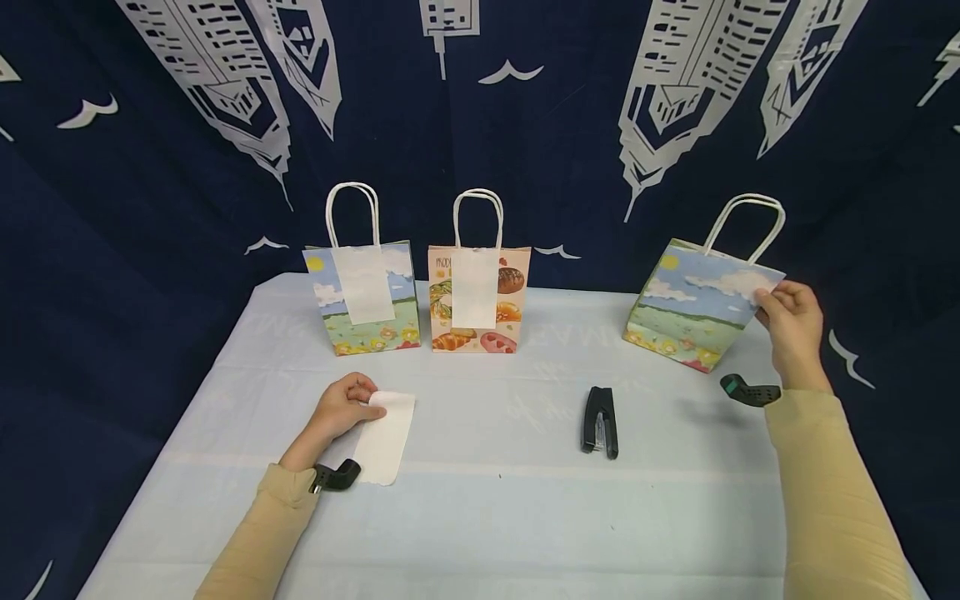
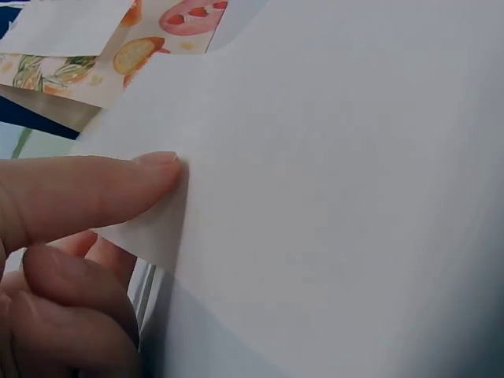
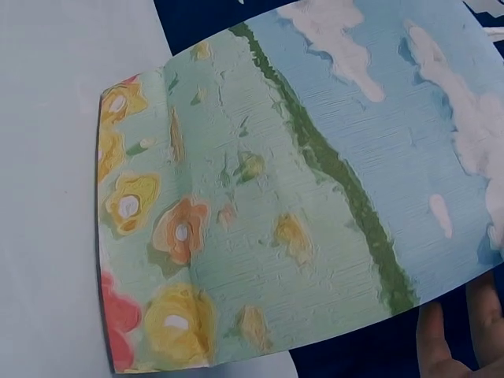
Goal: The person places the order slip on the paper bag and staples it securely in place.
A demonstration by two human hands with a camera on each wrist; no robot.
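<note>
My left hand (image 1: 341,415) pinches one end of a blank white paper slip (image 1: 388,442) at the table's left front. In the left wrist view the thumb (image 2: 102,189) lies on top of the white paper (image 2: 315,157), with other fingers curled below it. My right hand (image 1: 795,325) grips the upper right edge of a paper gift bag (image 1: 693,304) printed with sky, meadow and flowers. That bag leans to one side, its white handles up. It fills most of the right wrist view, where fingertips (image 3: 445,339) show at its lower edge; the thumb is out of sight there.
A black stapler (image 1: 600,423) lies between the hands. At the back left stand a meadow-print bag (image 1: 405,312) and a food-print bag (image 1: 512,304), each with a white slip on its front. A dark blue printed cloth (image 1: 555,150) hangs behind the table.
</note>
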